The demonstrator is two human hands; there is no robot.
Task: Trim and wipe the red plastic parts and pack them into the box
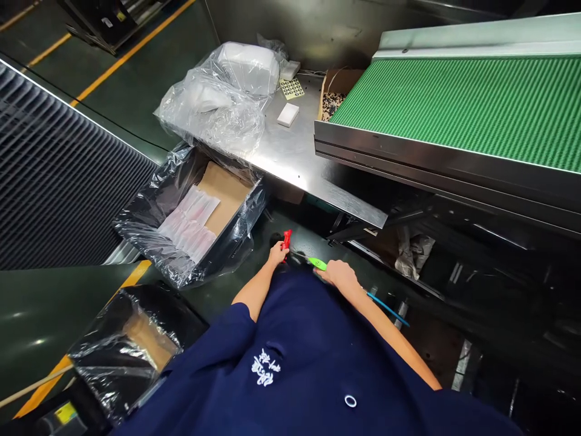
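Note:
My left hand [278,253] is closed on a small red object [287,240], held in front of my body. To its right, my right hand [342,275] is wrapped round a tool with a bright green part [318,263], whose thin tip points toward the red object. A blue rod [385,307] shows beyond my right wrist; whether it belongs to the tool is unclear. Left of my hands stands a box lined with black plastic [245,221], with several pale wrapped packets [193,221] on cardboard inside.
A steel table [299,154] ahead bears clear plastic bags [222,91], a small white block [288,114] and a yellow sticker sheet [292,88]. A green conveyor belt [463,103] stands at the right, over a cardboard box. Another plastic-lined box [131,345] is at the lower left.

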